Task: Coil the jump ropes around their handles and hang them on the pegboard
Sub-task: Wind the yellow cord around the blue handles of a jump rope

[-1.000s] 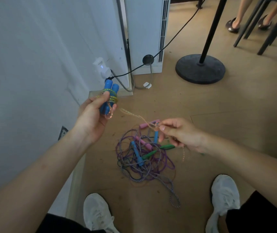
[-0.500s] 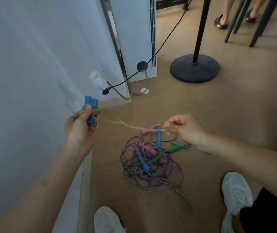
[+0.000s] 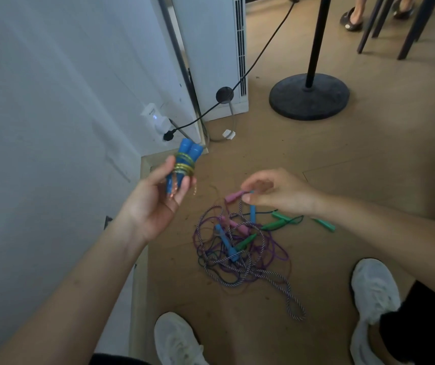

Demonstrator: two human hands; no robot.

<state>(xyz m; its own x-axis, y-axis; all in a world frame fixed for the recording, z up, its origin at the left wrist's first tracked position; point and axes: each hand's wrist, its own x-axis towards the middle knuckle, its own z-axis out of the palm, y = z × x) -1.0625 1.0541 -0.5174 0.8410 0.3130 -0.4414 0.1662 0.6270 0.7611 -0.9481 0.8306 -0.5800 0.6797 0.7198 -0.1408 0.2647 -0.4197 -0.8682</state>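
The left hand (image 3: 153, 206) grips two blue handles (image 3: 188, 151) together, gold rope (image 3: 183, 168) coiled round them, a short tail dangling. The right hand (image 3: 277, 192) hovers nearby, fingers curled; whether it pinches anything is unclear. Coiling seems nearly finished; the next move is securing the tail. More jump ropes (image 3: 237, 246) lie tangled on the floor (image 3: 342, 167).

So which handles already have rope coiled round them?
The blue pair gripped in the left hand, bound side by side by yellowish rope; the pink, green and blue handles in the floor tangle lie loose.

right hand (image 3: 277, 192) blurred, pink handle (image 3: 233, 197) partly hidden behind it
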